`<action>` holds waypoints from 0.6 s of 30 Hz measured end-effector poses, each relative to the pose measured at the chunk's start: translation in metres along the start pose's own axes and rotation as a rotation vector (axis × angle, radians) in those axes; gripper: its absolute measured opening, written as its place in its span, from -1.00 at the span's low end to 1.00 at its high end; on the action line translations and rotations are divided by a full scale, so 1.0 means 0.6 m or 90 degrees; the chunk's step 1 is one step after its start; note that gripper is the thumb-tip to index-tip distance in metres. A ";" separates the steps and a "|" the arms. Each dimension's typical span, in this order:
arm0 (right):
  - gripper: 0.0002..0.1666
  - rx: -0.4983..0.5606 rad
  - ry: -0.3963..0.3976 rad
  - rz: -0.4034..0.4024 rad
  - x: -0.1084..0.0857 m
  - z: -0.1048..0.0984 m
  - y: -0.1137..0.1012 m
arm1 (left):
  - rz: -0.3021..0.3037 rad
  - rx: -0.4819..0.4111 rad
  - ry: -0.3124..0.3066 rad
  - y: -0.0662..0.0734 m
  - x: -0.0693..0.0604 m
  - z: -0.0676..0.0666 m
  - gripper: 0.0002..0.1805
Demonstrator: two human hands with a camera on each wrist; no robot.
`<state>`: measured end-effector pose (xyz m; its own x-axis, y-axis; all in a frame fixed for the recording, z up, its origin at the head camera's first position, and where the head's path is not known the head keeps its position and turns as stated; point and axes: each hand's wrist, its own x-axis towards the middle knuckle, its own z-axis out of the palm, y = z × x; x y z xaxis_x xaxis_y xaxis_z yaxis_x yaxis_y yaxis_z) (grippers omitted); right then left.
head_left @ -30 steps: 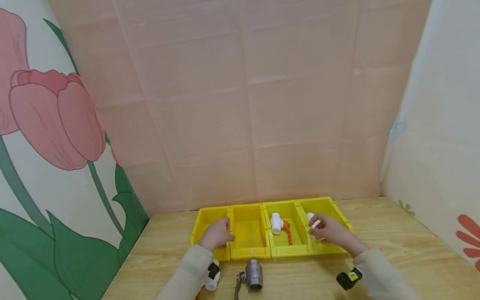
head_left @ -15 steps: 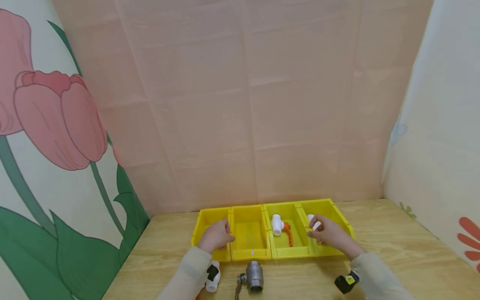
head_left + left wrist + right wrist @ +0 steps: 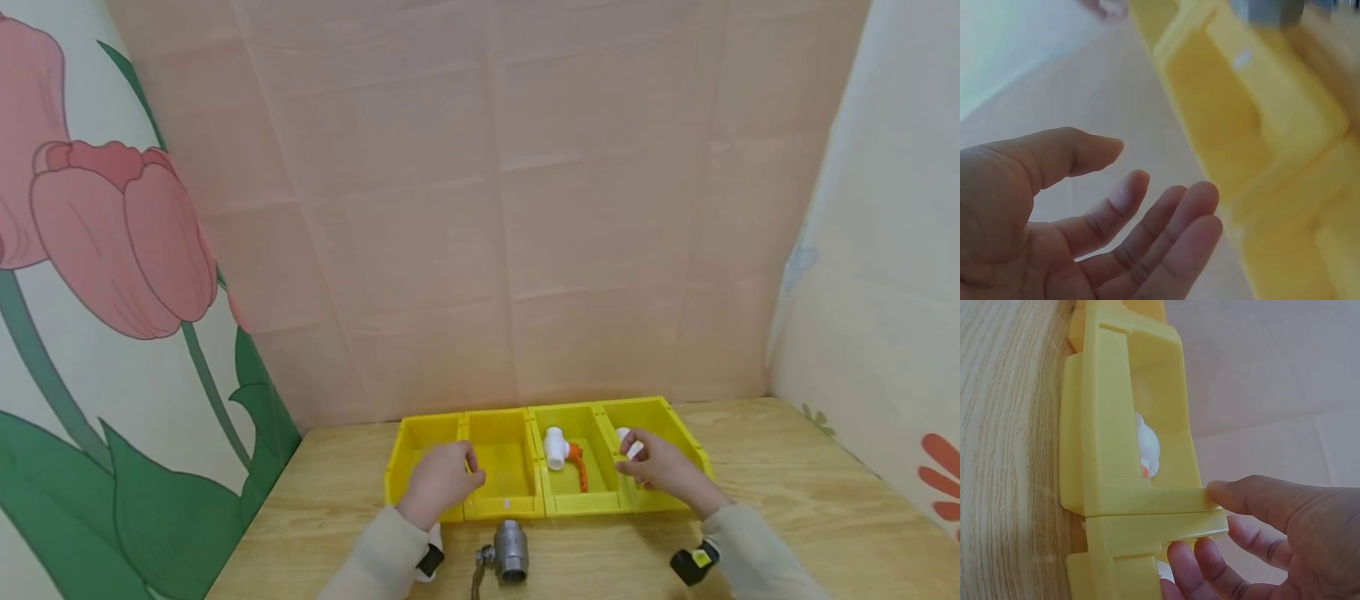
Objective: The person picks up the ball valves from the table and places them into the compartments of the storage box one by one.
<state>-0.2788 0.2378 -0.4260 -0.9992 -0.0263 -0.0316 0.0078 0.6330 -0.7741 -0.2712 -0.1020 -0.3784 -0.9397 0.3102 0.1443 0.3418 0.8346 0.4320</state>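
Yellow bins (image 3: 577,502), four side by side, stand on a wood-grain table (image 3: 600,558) against a pink sheet (image 3: 525,208). Counting from the person's left: bin three holds a white valve (image 3: 557,448) lying with its orange handle (image 3: 580,471) toward bin four; bin four holds a white part (image 3: 623,432), largely hidden by the right hand (image 3: 660,462). Right hand: thumb and fingers loosely bent and apart, nothing seen gripped; in the right wrist view the thumb tip overlaps the rim of bin three, and the fingers lie before bin four. Contact with the rim: cannot tell. Left hand (image 3: 442,477): in the head view, across bin one and its border with bin two; in the left wrist view, thumb and fingers curve apart with nothing between them. Metal valve (image 3: 512,550) sits on the table just in front of bin two, lever (image 3: 478,575) on its left. Black camera (image 3: 430,562) at the left wrist partly covers a white object (image 3: 437,535). Tulip mural (image 3: 112,233) at left.
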 end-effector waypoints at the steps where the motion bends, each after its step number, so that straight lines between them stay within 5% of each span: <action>1: -0.61 0.001 0.000 0.001 0.000 0.000 0.000 | 0.006 -0.010 -0.013 0.002 -0.004 0.005 -0.81; 5: -0.62 0.000 0.001 -0.003 0.001 0.000 -0.001 | 0.027 -0.032 -0.057 0.001 -0.018 0.030 -0.81; 13: -0.67 0.001 0.003 -0.016 0.002 0.000 0.002 | 0.004 0.018 -0.142 -0.006 -0.037 0.065 -0.54; 18: -0.67 0.009 0.001 -0.021 -0.002 0.001 0.003 | 0.014 -0.009 -0.177 -0.007 -0.047 0.080 -0.49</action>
<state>-0.2776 0.2386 -0.4277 -0.9990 -0.0454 -0.0056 -0.0238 0.6204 -0.7839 -0.2457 -0.0925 -0.4272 -0.8915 0.4429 -0.0950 0.3604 0.8205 0.4437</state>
